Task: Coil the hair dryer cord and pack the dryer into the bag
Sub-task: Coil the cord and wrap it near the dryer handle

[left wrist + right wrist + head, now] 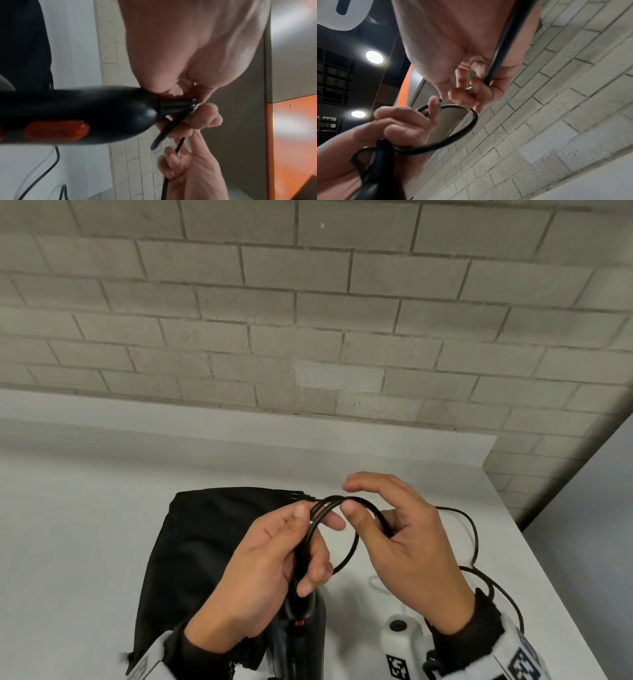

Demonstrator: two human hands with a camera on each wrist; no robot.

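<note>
The black hair dryer (301, 628) hangs at the bottom centre, its handle (77, 115) carrying an orange switch (56, 130). My left hand (308, 517) grips the cord loops (342, 501) by the handle's end, thumb on top. Facing it, my right hand (349, 497) holds the same cord, thumb under the arc and fingers curled; the cord (501, 47) crosses its palm. One round loop (471, 121) hangs between the hands. The black bag (212, 542) lies flat on the white table (85, 525), behind and left of my hands.
Loose cord (474, 529) trails over the table to the right, near its right edge (548, 570). A grey brick wall (308, 320) stands behind the table. A white wrist camera (400, 631) sits below my right hand.
</note>
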